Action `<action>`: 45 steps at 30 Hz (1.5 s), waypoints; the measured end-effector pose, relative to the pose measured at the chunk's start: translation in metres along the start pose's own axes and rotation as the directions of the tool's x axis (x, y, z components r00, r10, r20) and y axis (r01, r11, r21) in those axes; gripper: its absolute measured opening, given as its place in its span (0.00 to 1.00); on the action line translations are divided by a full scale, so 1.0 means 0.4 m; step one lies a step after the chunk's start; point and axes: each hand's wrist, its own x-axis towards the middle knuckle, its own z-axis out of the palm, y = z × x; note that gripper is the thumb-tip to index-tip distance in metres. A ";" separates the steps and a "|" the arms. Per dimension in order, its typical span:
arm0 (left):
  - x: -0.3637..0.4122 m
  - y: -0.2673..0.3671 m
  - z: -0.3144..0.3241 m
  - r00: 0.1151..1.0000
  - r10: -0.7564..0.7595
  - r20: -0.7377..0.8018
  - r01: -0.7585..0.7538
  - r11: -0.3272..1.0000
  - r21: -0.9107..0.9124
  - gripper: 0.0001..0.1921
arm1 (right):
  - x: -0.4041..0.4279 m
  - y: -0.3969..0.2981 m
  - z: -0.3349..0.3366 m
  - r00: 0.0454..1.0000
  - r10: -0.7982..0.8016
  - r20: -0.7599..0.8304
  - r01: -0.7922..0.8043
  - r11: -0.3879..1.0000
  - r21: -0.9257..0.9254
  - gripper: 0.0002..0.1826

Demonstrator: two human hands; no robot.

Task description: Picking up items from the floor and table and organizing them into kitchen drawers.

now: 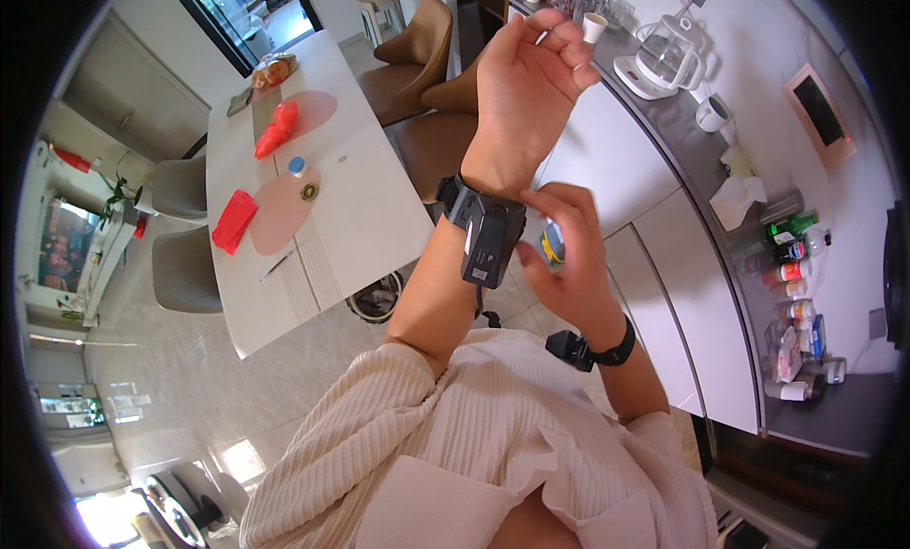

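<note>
My left hand (pixel 537 72) is raised palm up, fingers loosely curled and holding nothing. A black box-shaped device (pixel 490 240) is strapped round my left wrist. Beside it my right hand (pixel 569 257) is held with thumb and fingers apart; an index fingertip is by the device's upper edge, and whether it touches cannot be told. My right wrist wears a smaller black device on a black band (pixel 586 350). Past the gap between my right thumb and fingers shows part of a blue and yellow item (pixel 552 244), mostly hidden by that hand.
At left a pale dining table (pixel 377 222) bears red plastic bags (pixel 277 129), a blue-lidded jar (pixel 298 166) and a roll of tape (pixel 309 192). Brown chairs (pixel 416 51) stand behind it. The counter at right holds a glass kettle (pixel 668 55), a mug (pixel 712 114) and several bottles (pixel 793 229).
</note>
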 end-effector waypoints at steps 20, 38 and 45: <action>-0.057 -0.149 -0.125 0.978 -0.165 -0.125 0.147 0.979 -0.140 0.35 | 0.050 0.050 -0.071 0.768 -0.259 0.586 0.586 0.653 -0.479 0.22; -0.078 -0.119 -0.160 0.985 -0.120 -0.121 0.084 0.960 -0.269 0.37 | 0.014 0.060 -0.033 0.859 -0.158 0.486 0.396 0.807 -0.438 0.30; -0.106 -0.130 -0.210 0.975 -0.165 -0.147 0.115 0.947 -0.299 0.37 | -0.008 0.086 0.016 0.870 -0.182 0.458 0.348 0.884 -0.311 0.31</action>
